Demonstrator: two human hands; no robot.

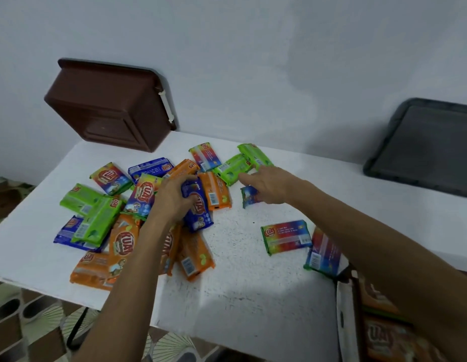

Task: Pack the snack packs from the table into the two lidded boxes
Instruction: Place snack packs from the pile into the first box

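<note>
Several snack packs in green, orange, blue and rainbow colours lie scattered on the white table (pixel 253 283). My left hand (pixel 172 197) grips a blue snack pack (pixel 198 210) near the middle of the pile. My right hand (pixel 269 182) reaches out with fingers extended over the green packs (pixel 232 168), above a small rainbow pack (pixel 249 195); it holds nothing. A brown box (pixel 107 105) stands tipped at the table's far left corner with its lid side against the wall. An open box (pixel 347 322) holding orange packs shows at the lower right, partly hidden by my right arm.
A dark grey lid (pixel 425 147) leans on the table's far right against the wall. Two rainbow packs (pixel 286 236) lie apart near the right edge. Patterned floor and a black table leg (pixel 78 327) show below the front edge.
</note>
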